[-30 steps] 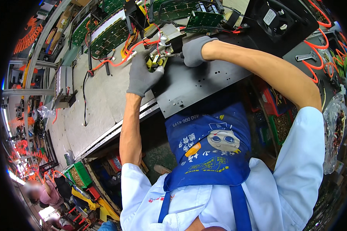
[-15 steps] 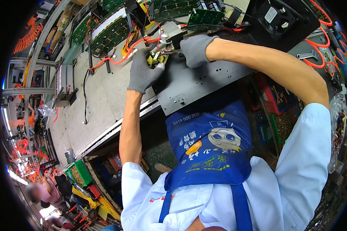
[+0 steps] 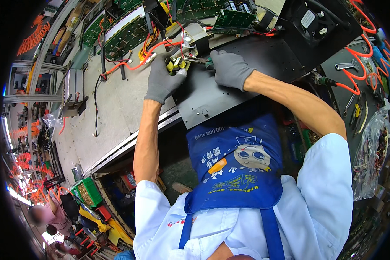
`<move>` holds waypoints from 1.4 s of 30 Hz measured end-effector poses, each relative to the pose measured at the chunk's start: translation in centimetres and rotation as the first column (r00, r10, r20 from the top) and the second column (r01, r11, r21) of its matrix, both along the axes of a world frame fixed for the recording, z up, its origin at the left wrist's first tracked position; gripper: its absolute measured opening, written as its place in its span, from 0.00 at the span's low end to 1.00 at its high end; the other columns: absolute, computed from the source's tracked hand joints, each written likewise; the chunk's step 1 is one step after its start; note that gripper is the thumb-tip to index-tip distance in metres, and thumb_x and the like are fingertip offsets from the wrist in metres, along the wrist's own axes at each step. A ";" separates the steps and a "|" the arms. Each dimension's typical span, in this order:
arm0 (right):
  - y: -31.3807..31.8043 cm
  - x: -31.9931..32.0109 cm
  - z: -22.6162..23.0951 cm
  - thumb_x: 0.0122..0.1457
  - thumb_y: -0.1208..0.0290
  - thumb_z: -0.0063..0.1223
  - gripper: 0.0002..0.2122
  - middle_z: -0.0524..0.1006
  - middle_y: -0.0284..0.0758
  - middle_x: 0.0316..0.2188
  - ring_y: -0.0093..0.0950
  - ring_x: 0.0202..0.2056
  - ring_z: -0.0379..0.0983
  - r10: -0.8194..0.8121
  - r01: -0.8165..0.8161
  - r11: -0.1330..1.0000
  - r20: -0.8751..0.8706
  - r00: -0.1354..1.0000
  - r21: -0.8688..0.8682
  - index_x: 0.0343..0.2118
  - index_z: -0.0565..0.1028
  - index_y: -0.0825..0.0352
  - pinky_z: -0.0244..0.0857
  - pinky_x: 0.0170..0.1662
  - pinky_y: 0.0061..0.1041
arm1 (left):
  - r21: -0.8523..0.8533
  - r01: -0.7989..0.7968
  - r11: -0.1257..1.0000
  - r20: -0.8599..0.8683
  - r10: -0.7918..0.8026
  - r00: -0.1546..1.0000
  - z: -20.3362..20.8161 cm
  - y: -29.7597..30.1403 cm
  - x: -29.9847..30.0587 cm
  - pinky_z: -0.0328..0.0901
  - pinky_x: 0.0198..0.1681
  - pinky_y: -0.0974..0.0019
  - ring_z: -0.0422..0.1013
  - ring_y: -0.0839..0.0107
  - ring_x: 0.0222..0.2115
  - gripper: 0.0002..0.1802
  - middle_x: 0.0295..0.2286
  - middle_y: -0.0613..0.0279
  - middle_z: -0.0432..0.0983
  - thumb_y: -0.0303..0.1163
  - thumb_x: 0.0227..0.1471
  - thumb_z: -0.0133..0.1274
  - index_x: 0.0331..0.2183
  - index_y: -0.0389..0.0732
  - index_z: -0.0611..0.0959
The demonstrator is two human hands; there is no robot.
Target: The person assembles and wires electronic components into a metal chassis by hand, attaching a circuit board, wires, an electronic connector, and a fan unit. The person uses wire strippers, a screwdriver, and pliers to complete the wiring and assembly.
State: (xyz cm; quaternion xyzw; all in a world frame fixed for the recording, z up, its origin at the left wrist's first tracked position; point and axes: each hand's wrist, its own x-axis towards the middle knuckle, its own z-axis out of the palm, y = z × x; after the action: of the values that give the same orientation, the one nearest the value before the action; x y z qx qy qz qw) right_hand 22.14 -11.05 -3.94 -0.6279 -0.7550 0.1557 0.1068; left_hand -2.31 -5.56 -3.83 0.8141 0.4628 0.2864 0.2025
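Evidently, the work is carried by the pale counter [image 3: 117, 99], over whose near edge a drilled black metal panel [image 3: 199, 97] is laid. At the far right, a tangle of multicoloured scraps, too indistinct to name, is held in a clear plastic bag [image 3: 372, 154]. At the lower left, small brass-coloured pieces [image 3: 86, 194] are held in a green bin [image 3: 98, 196]. The left hand [image 3: 162, 82], gloved in grey, is closed around a yellow-and-silver electrical component [image 3: 175, 65] above the panel's far left corner. The right hand [image 3: 232, 69] is clamped on a green-handled tool, apparently pliers [image 3: 197, 60], whose metal tip is brought to the component; whether contact is made cannot be told. The step in hand is judged to be work on the component's leads or fixings; a steady left-hand hold and precise placing of the tip seem called for.
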 end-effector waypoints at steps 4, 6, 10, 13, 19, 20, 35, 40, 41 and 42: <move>3.0 0.0 3.9 0.52 0.66 0.55 0.19 0.80 0.59 0.32 0.50 0.36 0.81 -0.050 0.070 0.997 -0.383 0.922 0.038 0.41 0.75 0.77 0.75 0.42 0.42 | -0.062 0.015 0.998 0.029 -0.013 0.999 0.5 0.1 0.8 0.69 0.53 0.59 0.75 0.59 0.48 0.34 0.46 0.42 0.75 0.32 0.45 0.63 0.52 0.29 0.70; 3.3 -0.4 9.4 0.52 0.66 0.54 0.17 0.80 0.58 0.31 0.50 0.34 0.82 0.103 -0.093 0.994 -0.251 0.963 0.053 0.36 0.79 0.77 0.75 0.40 0.41 | -0.099 -0.004 0.995 0.037 0.008 0.999 0.5 -0.1 0.3 0.69 0.52 0.60 0.75 0.60 0.48 0.34 0.46 0.42 0.75 0.32 0.45 0.62 0.52 0.29 0.70; 1.7 -0.3 10.8 0.51 0.70 0.51 0.16 0.80 0.54 0.31 0.54 0.35 0.79 0.181 -0.182 0.983 -0.054 0.982 -0.007 0.41 0.74 0.72 0.73 0.41 0.44 | -0.065 0.017 0.998 0.165 -0.006 0.986 -1.2 0.5 -0.5 0.70 0.52 0.59 0.76 0.57 0.46 0.34 0.44 0.42 0.77 0.33 0.43 0.63 0.51 0.28 0.74; 1.0 2.2 6.3 0.53 0.69 0.48 0.15 0.81 0.52 0.36 0.50 0.40 0.79 0.150 -0.152 0.970 -0.028 0.988 -0.192 0.42 0.76 0.70 0.72 0.46 0.44 | -0.026 0.004 1.000 0.188 0.001 0.982 -0.5 -0.3 0.5 0.70 0.54 0.59 0.75 0.58 0.47 0.34 0.44 0.45 0.76 0.33 0.43 0.63 0.52 0.30 0.74; -3.2 5.0 2.1 0.56 0.66 0.55 0.13 0.81 0.47 0.39 0.46 0.43 0.79 -0.071 0.069 0.998 0.161 0.984 0.015 0.42 0.76 0.65 0.72 0.47 0.46 | 0.141 -0.093 0.986 -0.003 0.095 0.996 0.5 -1.4 -0.8 0.69 0.53 0.59 0.76 0.59 0.47 0.36 0.44 0.47 0.77 0.35 0.39 0.65 0.52 0.33 0.76; -3.6 5.4 1.5 0.56 0.66 0.55 0.13 0.81 0.47 0.39 0.46 0.43 0.79 -0.076 0.074 0.997 0.162 0.984 0.017 0.42 0.76 0.65 0.72 0.47 0.46 | 0.207 -0.090 0.974 -0.063 0.106 0.992 1.0 -1.7 -0.8 0.69 0.53 0.59 0.76 0.59 0.47 0.36 0.44 0.47 0.78 0.36 0.39 0.65 0.52 0.33 0.76; -5.7 7.3 -2.0 0.50 0.64 0.63 0.18 0.77 0.40 0.41 0.39 0.44 0.73 -0.190 0.095 0.914 0.208 0.959 0.395 0.44 0.77 0.62 0.64 0.45 0.42 | -0.227 0.143 0.963 0.619 0.029 0.785 6.8 -9.3 2.0 0.66 0.57 0.62 0.73 0.64 0.50 0.44 0.47 0.53 0.74 0.43 0.40 0.58 0.58 0.31 0.71; -7.2 7.6 -1.4 0.47 0.66 0.62 0.17 0.78 0.38 0.36 0.37 0.41 0.75 -0.257 0.179 0.908 0.167 0.952 0.379 0.42 0.76 0.60 0.64 0.45 0.41 | -0.252 0.287 0.924 0.565 -0.100 0.819 6.2 -11.7 7.4 0.67 0.55 0.60 0.73 0.63 0.48 0.53 0.45 0.54 0.74 0.59 0.41 0.64 0.58 0.31 0.70; -7.9 7.5 -0.5 0.46 0.67 0.62 0.17 0.79 0.37 0.34 0.36 0.39 0.75 -0.278 0.188 0.885 0.161 0.947 0.425 0.41 0.76 0.61 0.64 0.45 0.40 | -0.238 0.309 0.921 0.552 -0.133 0.823 6.7 -12.3 8.1 0.67 0.55 0.59 0.73 0.62 0.49 0.51 0.46 0.53 0.74 0.55 0.40 0.65 0.58 0.31 0.70; -8.7 7.5 -0.1 0.45 0.67 0.62 0.17 0.79 0.36 0.34 0.36 0.38 0.76 -0.328 0.225 0.862 0.161 0.931 0.455 0.40 0.75 0.62 0.65 0.45 0.38 | -0.263 0.331 0.906 0.558 -0.137 0.819 7.4 -12.9 9.1 0.67 0.56 0.57 0.73 0.61 0.49 0.50 0.46 0.51 0.74 0.50 0.39 0.65 0.59 0.31 0.69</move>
State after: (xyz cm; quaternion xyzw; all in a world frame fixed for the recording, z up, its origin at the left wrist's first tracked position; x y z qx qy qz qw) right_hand 29.69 -19.79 -4.07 -0.7052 -0.6790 -0.1059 0.1742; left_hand 6.80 -18.47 3.54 0.7065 0.3271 0.3841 0.4963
